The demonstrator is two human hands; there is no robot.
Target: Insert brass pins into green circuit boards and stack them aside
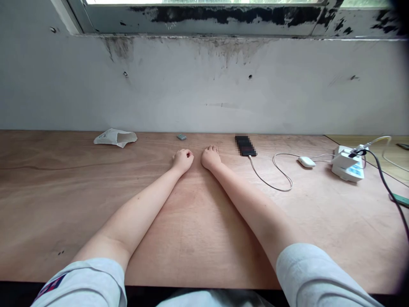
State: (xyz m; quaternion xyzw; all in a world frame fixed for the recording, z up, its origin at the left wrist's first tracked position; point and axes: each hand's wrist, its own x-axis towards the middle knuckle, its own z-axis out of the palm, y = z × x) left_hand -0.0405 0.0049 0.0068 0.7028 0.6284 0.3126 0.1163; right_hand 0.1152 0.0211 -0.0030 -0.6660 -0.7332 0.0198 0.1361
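Note:
Both my arms reach forward over the wooden table (191, 238). My left hand (183, 160) rests on the wood with its fingers curled into a loose fist; whether anything is inside is hidden. Close beside it, a small gap apart, my right hand (211, 157) lies palm down, its fingers forward on the tabletop and nothing visible in it. Just beyond my left hand is a small grey-green flat object (181, 137), touched by neither hand. A black phone-like object (245, 146), blurred by pixels, lies to the right of my right hand with a white cable (268, 184) plugged in.
A crumpled white paper bag (115, 137) lies at the back left. Toward the right are a white earbud-like case (306, 162), a white power strip with chargers (347, 164), a black cable (385, 181) and a green-edged object (401, 200). A wall (191, 89) borders the table's back.

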